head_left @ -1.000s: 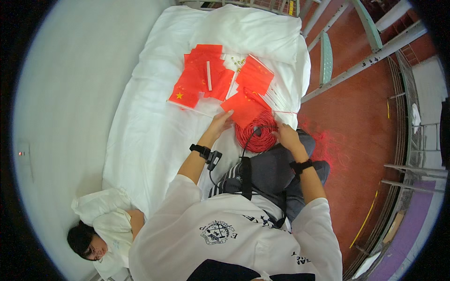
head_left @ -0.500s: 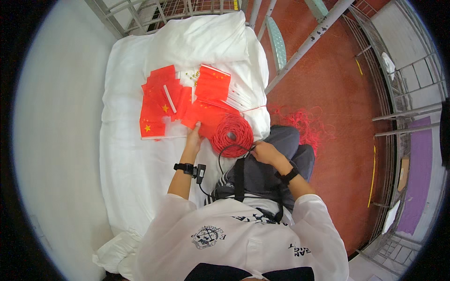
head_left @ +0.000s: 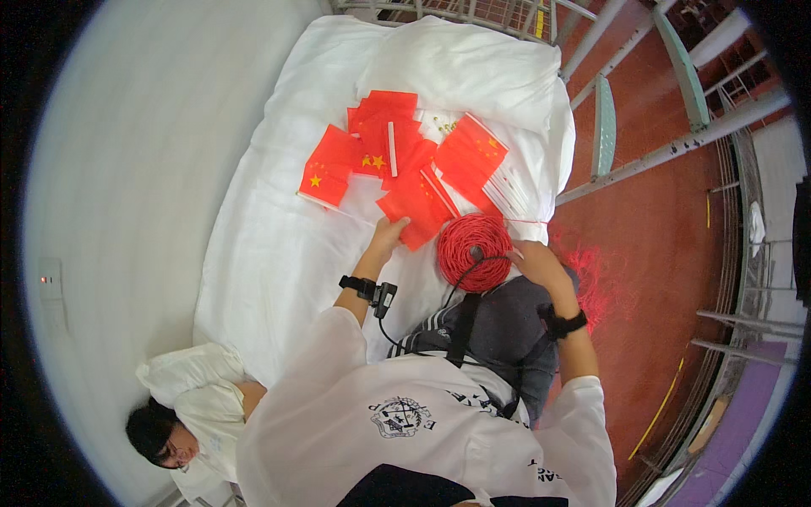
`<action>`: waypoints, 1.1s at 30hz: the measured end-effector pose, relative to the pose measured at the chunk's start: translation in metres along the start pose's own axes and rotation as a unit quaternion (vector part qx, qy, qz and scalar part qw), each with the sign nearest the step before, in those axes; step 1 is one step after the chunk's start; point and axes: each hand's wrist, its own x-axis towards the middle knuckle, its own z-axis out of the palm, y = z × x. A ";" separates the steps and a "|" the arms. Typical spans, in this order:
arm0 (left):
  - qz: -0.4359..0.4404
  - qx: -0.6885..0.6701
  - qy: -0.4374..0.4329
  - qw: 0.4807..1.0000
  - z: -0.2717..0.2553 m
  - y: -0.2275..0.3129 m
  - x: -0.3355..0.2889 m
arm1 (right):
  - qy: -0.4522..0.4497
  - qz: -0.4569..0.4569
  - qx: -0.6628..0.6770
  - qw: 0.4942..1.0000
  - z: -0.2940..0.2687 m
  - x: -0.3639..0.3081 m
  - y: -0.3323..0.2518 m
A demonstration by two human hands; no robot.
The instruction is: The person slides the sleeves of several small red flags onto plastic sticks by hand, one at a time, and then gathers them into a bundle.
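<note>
My left hand point(head_left: 390, 237) is closed at the lower corner of a small red flag point(head_left: 414, 209), its thumb along the edge. A thick coil of red cord point(head_left: 463, 270) rests on the bed beside my right knee. At the coil's right side my right hand point(head_left: 541, 264) is closed on its edge; the fingertips are partly hidden. Beyond my left hand lie several more red flags point(head_left: 329, 160) with yellow stars and white sleeve edges, overlapping in a loose pile. Another red flag point(head_left: 470, 156) lies over a bundle of thin white sticks point(head_left: 509, 194).
Small gold-coloured pieces point(head_left: 448, 127) lie between the flags. A white pillow point(head_left: 460, 63) is at the bed's head. Tangled red strands point(head_left: 596, 283) hang over the right side. A metal ladder point(head_left: 676, 152) stands far right. Another person point(head_left: 211, 414) is at lower left.
The view has turned, moving the bed to the right and bringing another person into sight. One flag at the left lies farther apart from the pile. Both hands stay by the flag and coil.
</note>
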 end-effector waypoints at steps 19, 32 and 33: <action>0.181 -0.136 -0.054 0.972 0.032 0.136 -0.057 | 0.341 0.133 -0.102 0.925 0.037 0.153 0.005; 0.011 -0.092 0.100 0.991 -0.027 0.035 0.025 | 0.238 0.103 -0.283 0.923 0.024 0.133 0.056; 0.099 0.015 0.111 0.989 -0.024 0.029 0.022 | 0.245 0.077 -0.325 0.910 0.020 0.130 0.058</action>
